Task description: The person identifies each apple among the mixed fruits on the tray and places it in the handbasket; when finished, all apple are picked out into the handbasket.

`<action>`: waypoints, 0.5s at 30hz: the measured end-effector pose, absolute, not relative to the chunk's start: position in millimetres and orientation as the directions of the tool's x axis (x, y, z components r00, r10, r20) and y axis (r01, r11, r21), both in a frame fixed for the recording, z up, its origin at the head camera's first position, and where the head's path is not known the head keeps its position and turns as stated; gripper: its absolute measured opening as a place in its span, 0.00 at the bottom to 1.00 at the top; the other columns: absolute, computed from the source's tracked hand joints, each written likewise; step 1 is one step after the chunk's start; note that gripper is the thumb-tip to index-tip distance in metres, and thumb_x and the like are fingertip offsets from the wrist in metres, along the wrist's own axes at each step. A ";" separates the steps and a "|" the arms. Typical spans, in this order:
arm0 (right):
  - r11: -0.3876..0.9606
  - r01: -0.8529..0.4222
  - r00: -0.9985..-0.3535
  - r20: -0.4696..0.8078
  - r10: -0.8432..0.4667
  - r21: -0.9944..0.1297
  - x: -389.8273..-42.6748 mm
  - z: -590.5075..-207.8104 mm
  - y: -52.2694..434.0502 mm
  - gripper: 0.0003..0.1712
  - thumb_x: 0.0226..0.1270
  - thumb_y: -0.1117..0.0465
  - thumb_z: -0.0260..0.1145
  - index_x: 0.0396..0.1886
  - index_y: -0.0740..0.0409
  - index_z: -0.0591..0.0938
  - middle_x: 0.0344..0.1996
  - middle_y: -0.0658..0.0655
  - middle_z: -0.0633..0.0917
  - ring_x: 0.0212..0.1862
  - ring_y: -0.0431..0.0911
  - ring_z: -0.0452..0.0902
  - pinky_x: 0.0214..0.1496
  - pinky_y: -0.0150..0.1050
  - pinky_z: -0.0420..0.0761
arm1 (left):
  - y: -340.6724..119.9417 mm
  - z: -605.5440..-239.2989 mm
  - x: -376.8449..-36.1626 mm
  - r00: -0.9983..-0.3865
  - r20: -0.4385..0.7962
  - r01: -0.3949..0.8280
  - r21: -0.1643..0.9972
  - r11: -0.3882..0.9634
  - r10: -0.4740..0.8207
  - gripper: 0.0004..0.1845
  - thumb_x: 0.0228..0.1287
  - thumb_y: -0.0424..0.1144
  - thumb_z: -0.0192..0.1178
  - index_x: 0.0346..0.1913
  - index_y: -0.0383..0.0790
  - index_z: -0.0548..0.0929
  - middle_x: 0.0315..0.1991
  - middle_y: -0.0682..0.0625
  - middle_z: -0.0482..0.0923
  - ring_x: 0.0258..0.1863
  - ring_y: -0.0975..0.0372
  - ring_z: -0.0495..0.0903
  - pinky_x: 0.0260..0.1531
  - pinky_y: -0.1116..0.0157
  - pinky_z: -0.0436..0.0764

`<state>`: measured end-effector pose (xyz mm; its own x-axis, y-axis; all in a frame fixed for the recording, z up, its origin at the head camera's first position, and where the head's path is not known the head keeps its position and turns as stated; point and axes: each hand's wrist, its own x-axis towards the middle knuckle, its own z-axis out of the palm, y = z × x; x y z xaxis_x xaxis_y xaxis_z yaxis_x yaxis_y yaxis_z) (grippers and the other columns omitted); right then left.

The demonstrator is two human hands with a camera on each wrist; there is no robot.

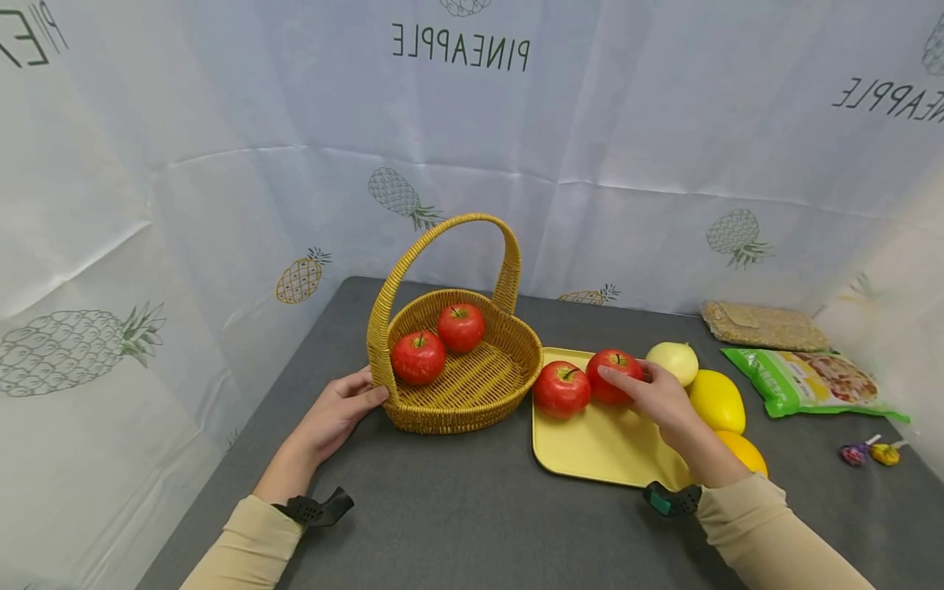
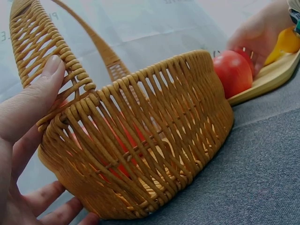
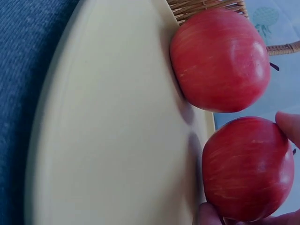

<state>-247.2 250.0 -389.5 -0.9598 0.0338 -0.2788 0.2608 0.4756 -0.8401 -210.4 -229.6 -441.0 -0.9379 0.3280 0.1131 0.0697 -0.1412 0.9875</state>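
A woven yellow basket (image 1: 472,389) with a tall handle stands on the grey table and holds two red apples (image 1: 418,357) (image 1: 460,327). My left hand (image 1: 361,397) grips its left wall at the foot of the handle, thumb (image 2: 47,82) on the weave and fingers (image 2: 56,206) low against the side. Right of the basket lies a yellow tray (image 1: 597,442) with two more red apples. My right hand (image 1: 627,381) grips the right-hand apple (image 3: 248,168), a fingertip above it and the thumb below. The other apple (image 1: 561,388) sits free beside it, close to the basket.
Along the tray's right edge lie a pale round fruit (image 1: 673,361), a yellow fruit (image 1: 717,400) and an orange (image 1: 741,451). Behind are a brown packet (image 1: 763,326) and a green packet (image 1: 807,381); two wrapped sweets (image 1: 870,452) lie far right. Pineapple-print cloth walls the table.
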 end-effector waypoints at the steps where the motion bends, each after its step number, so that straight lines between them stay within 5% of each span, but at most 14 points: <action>1: 0.475 0.263 -0.959 -0.280 0.037 -0.840 -247.0 -388.9 250.7 0.63 0.65 0.29 0.66 0.78 0.71 0.55 0.72 0.72 0.64 0.67 0.62 0.64 0.67 0.55 0.73 | -229.6 -441.1 -210.4 -0.938 0.113 0.070 0.988 -0.141 0.328 0.15 0.75 0.34 0.60 0.58 0.28 0.81 0.81 0.35 0.46 0.80 0.45 0.41 0.61 0.72 0.72; 15: 0.442 0.225 -0.970 -0.244 0.014 -0.868 -245.1 -371.5 253.3 0.57 0.67 0.30 0.66 0.75 0.72 0.62 0.68 0.70 0.71 0.62 0.56 0.71 0.59 0.40 0.80 | -230.0 -441.9 -211.1 -0.935 0.121 0.081 0.988 -0.133 0.334 0.18 0.76 0.34 0.60 0.61 0.27 0.79 0.80 0.35 0.47 0.80 0.45 0.41 0.61 0.72 0.71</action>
<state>-245.1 253.3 -371.5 -0.9698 0.0142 -0.2435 0.2245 0.4422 -0.8684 -211.1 -230.0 -441.9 -0.9348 0.3339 0.1213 0.0807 -0.1331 0.9878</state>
